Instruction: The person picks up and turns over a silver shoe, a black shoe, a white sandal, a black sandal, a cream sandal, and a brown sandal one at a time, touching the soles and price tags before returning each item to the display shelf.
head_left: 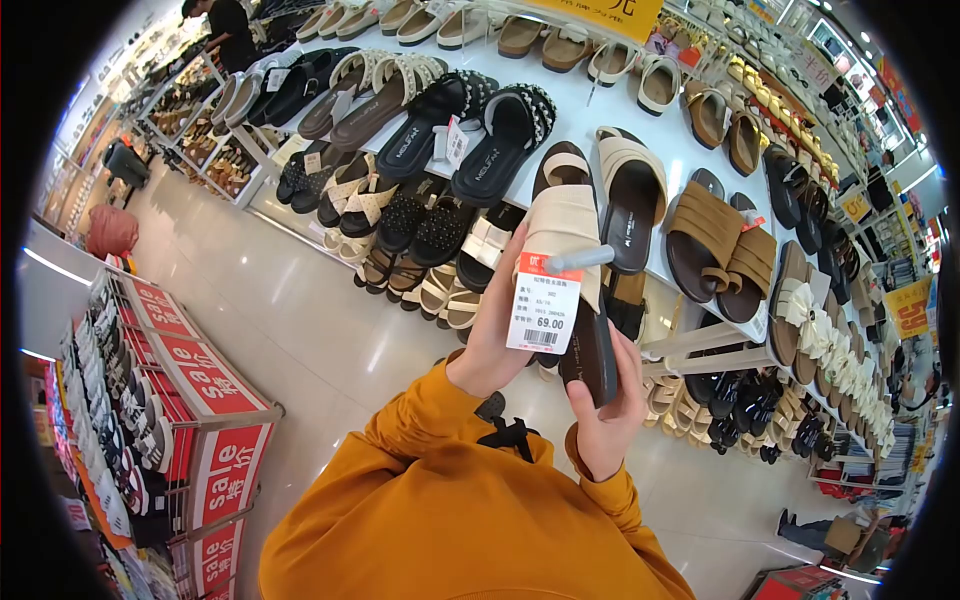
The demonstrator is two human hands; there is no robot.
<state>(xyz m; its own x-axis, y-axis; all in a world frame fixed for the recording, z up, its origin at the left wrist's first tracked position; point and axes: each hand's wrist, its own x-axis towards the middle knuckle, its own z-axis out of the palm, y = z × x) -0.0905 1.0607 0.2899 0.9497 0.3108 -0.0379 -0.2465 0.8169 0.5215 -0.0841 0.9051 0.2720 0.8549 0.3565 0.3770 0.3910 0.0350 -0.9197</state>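
Note:
I hold a cream strapped sandal with a dark sole (568,232) up in front of the shoe shelf. My left hand (492,330) grips its left side and presses a white and orange price tag (544,304), printed 69.00, against it. A grey plastic security pin (578,259) sticks out above the tag. My right hand (612,410) grips the sandal's dark heel end from below. Both sleeves are orange.
A white tilted shelf (590,105) holds several black, beige and brown sandals, with lower tiers beneath. At the left stands a rack of shoes with red sale signs (205,385). A person in black (225,30) stands far back. Glossy floor (300,310) runs between.

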